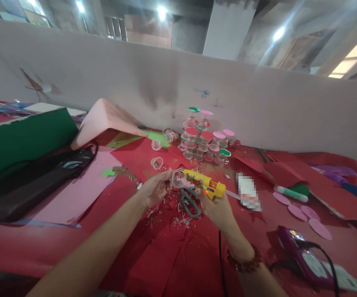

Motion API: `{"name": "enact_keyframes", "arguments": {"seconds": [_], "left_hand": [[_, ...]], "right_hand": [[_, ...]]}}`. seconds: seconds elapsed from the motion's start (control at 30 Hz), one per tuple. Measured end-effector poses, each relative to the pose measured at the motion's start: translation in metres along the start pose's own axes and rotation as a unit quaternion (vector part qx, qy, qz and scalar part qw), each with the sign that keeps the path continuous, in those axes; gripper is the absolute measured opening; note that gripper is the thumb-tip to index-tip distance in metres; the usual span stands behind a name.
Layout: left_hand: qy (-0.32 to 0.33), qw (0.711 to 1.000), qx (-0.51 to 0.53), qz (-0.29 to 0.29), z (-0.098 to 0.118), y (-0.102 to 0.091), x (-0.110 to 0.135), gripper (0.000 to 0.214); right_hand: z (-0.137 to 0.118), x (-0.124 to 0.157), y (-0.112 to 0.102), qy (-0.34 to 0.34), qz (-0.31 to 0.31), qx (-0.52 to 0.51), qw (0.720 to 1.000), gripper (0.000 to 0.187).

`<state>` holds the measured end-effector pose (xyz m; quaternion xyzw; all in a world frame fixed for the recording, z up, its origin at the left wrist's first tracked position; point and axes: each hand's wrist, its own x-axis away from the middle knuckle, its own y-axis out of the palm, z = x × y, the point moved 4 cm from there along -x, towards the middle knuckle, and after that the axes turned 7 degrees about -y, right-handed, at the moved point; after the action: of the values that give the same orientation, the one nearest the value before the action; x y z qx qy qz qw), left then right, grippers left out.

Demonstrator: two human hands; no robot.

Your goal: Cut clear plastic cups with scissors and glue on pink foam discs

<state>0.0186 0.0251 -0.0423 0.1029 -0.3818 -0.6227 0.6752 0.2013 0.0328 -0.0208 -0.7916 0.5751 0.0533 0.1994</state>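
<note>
The glue gun (201, 178) is smooth yellow plastic with a slight sheen; the cup (177, 180) at its nozzle is clear, shiny plastic. The scissors' handles (184, 205) look like duller green plastic. From here the pink discs (320, 229) pass for matt paper, the black bag (14, 192) for smooth leather. Glossy plastic covers the purple device (305, 262); the wall (119, 74) is matt.

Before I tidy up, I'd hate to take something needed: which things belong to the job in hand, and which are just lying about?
Seemingly in the job:
yellow glue gun, in the right hand
clear plastic cup, in the left hand
stack of cups and coloured discs
loose pink discs

Apparently just lying about:
black bag
folded green sheet
green-and-white tube
</note>
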Motion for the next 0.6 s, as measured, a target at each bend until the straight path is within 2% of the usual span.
{"name": "enact_keyframes", "arguments": {"seconds": [0.1,0.27,0.43,0.6], "left_hand": [[-0.005,1.0,0.013,0.007,-0.0004,-0.0007,-0.0001,0.011],[-0.012,0.999,0.018,0.024,0.0007,0.0007,0.0015,0.01],[-0.014,1.0,0.017,0.01,0.0016,0.0015,0.0016,0.015],[-0.019,0.999,0.025,0.01,0.001,0.0009,0.0015,0.017]], "right_hand": [[0.0018,0.001,0.0038,0.014,-0.028,-0.028,0.999,0.043],[0.0024,-0.0002,0.0017,0.015,-0.015,-0.012,1.0,0.041],[-0.0035,-0.0009,0.003,-0.006,-0.028,-0.024,0.999,0.039],[-0.0033,-0.0006,0.0019,0.003,-0.017,-0.009,1.0,0.038]]}}
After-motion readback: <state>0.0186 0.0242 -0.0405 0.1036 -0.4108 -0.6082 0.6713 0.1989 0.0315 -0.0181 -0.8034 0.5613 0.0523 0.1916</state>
